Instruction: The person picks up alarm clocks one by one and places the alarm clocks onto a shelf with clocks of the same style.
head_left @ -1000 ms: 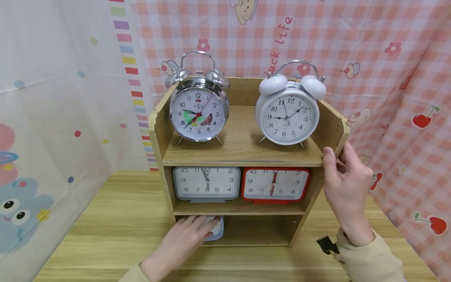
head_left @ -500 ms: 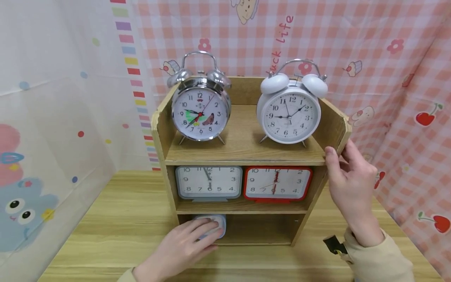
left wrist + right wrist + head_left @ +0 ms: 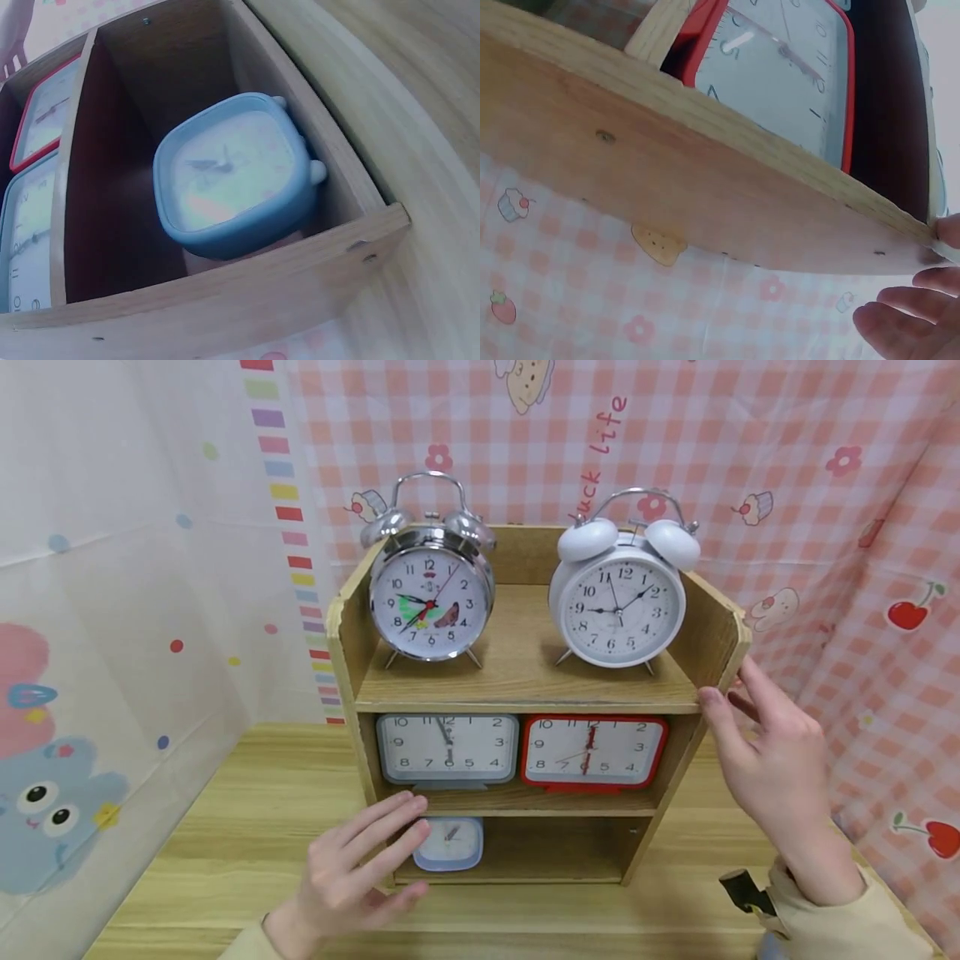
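A small blue alarm clock stands at the left end of the bottom compartment of a wooden shelf. In the left wrist view the same blue clock sits close to the side panel. My left hand is just left of it, fingers spread, holding nothing. At the shelf's upper right edge is my right hand. Its thumb touches the front edge, and the index finger lies by the outer side. In the right wrist view the other fingers hang loosely below the panel.
On top stand a silver twin-bell clock and a white twin-bell clock. The middle compartment holds a grey-blue rectangular clock and a red one. Shelf and hands are over a wooden table, with patterned cloth behind.
My left hand has drawn back to the left from the blue clock, uncovering its face. My right wrist has shifted rightward and the right hand's hold on the shelf edge has loosened.
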Demonstrator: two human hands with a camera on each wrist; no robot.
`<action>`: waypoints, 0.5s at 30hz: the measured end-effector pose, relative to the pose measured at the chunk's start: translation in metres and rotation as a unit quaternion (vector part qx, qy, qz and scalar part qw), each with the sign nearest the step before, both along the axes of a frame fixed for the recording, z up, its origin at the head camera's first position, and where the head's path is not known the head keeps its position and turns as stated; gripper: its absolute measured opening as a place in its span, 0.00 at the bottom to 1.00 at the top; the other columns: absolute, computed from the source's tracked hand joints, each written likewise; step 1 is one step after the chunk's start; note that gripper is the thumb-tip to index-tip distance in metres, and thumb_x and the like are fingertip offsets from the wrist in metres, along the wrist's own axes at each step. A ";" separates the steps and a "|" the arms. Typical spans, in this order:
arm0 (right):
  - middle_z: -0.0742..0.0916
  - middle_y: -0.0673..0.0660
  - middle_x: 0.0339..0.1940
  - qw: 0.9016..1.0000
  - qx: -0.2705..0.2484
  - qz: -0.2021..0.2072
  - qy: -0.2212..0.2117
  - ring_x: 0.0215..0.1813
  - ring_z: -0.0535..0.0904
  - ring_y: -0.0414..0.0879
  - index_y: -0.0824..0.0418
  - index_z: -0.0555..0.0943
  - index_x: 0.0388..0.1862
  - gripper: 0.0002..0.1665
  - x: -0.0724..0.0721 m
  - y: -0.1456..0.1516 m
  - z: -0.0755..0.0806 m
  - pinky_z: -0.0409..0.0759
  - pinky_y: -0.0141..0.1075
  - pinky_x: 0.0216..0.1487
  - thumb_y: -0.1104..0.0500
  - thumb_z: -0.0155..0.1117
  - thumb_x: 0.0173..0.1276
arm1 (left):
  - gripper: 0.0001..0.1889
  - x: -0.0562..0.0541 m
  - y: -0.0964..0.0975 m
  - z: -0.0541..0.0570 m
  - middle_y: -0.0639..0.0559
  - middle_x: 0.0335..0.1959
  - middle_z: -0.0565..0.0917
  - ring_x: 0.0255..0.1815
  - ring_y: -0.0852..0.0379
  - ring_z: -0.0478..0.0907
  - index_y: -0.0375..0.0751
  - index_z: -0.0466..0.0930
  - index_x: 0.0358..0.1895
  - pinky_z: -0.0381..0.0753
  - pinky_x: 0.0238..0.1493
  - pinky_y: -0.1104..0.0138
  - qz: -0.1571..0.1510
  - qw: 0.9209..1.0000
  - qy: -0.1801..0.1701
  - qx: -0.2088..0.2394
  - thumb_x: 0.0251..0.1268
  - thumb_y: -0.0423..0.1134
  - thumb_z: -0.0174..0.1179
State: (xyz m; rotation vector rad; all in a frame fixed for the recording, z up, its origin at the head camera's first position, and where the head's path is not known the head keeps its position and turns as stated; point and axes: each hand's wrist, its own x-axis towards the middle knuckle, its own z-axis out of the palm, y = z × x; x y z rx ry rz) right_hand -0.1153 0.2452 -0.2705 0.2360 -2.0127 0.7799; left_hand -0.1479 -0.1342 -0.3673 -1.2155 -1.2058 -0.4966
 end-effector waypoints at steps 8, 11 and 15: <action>0.80 0.61 0.76 0.999 0.045 -0.017 -0.015 0.61 0.65 0.05 0.43 0.71 0.80 0.37 0.013 0.023 0.000 0.60 0.07 0.64 0.56 0.70 0.74 | 0.22 -0.003 0.006 0.020 0.33 0.63 0.86 0.70 0.45 0.82 0.28 0.84 0.57 0.79 0.72 0.62 -0.046 0.990 -0.009 0.130 0.77 0.46 0.60; 0.78 0.60 0.78 0.997 0.068 -0.017 -0.019 0.71 0.63 0.10 0.45 0.70 0.81 0.37 0.019 0.032 -0.001 0.57 0.10 0.69 0.54 0.70 0.75 | 0.22 -0.004 0.004 0.026 0.33 0.63 0.86 0.70 0.46 0.82 0.27 0.84 0.58 0.79 0.73 0.61 -0.049 0.986 -0.030 0.155 0.78 0.46 0.60; 0.76 0.62 0.79 0.995 0.098 -0.013 -0.028 0.78 0.60 0.16 0.49 0.71 0.80 0.37 0.025 0.044 -0.003 0.53 0.12 0.73 0.53 0.70 0.74 | 0.23 -0.005 0.001 0.031 0.35 0.64 0.85 0.70 0.48 0.82 0.26 0.83 0.59 0.78 0.73 0.62 -0.049 0.979 -0.067 0.186 0.78 0.46 0.60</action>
